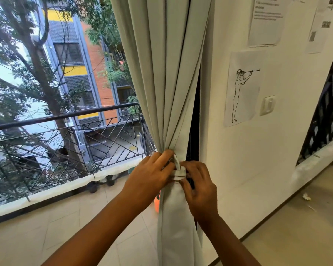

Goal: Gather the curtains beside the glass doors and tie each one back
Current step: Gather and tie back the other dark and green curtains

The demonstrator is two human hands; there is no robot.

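Your curtain (169,93) hangs straight up and down beside the wall (258,141), bunched at the tie (178,174). Your left hand (152,175) and right hand (198,187) pinch the tie from each side, equally near. The knot end points up between your fingers.

"# 37" on the pale wall (56,142) behind the balcony railing (65,131); wall papers' print illegible.

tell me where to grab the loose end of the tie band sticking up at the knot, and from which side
Pinch the tie band's loose end near its tip, coming from above and slightly left. It stands up free between the left hand and right hand, just above the wrapped band on the gathered curtain; lower down, fingers crowd it.
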